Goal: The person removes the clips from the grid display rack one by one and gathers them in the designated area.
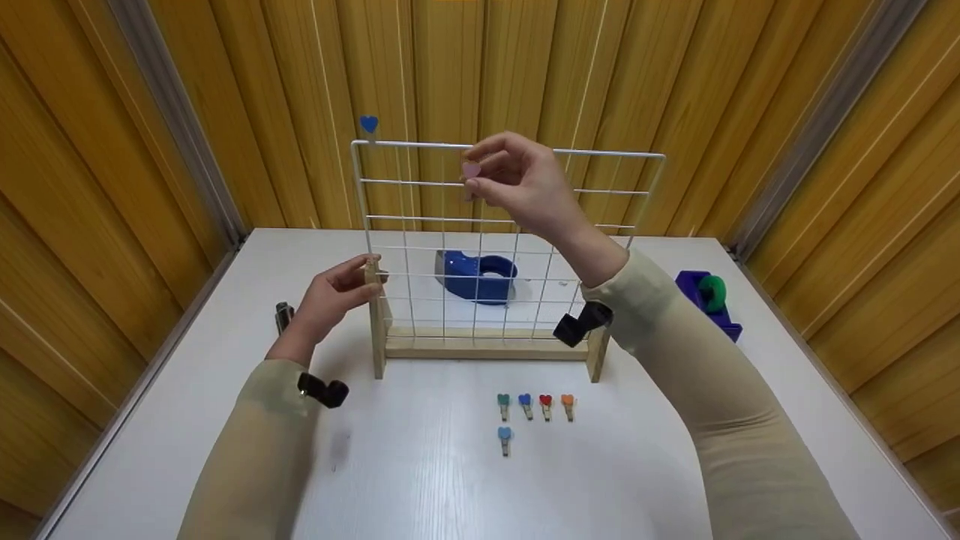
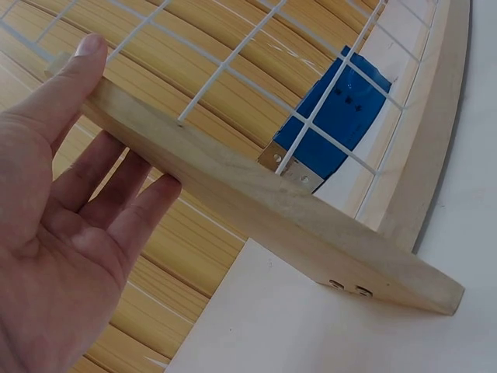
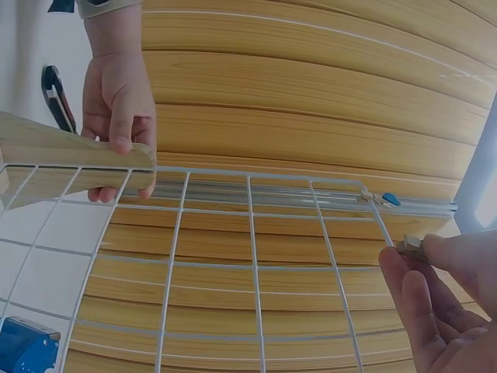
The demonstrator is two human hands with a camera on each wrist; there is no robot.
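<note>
A white wire grid (image 1: pixel 611 154) stands in a wooden frame on the table. My left hand (image 1: pixel 328 300) grips the top of the frame's left wooden upright (image 2: pixel 256 186), thumb on one side and fingers on the other. Near the grid's top bar, my right hand (image 1: pixel 529 186) pinches a small clothespin with a pink heart (image 1: pixel 471 169) between thumb and fingertips. Its wooden end (image 3: pixel 410 247) is close to the wire in the right wrist view; whether it touches cannot be told. A clothespin with a blue heart (image 1: pixel 368 124) sits upright on the grid's top left corner.
In front of the frame lie heart clothespins: green (image 1: pixel 503 400), blue (image 1: pixel 526 400), red (image 1: pixel 545 401), orange (image 1: pixel 568 401) and light blue (image 1: pixel 505 433). Behind the grid is a blue tape dispenser (image 1: pixel 476 289). A purple dispenser (image 1: pixel 691 289) stands right, a dark slim object (image 1: pixel 283 316) left.
</note>
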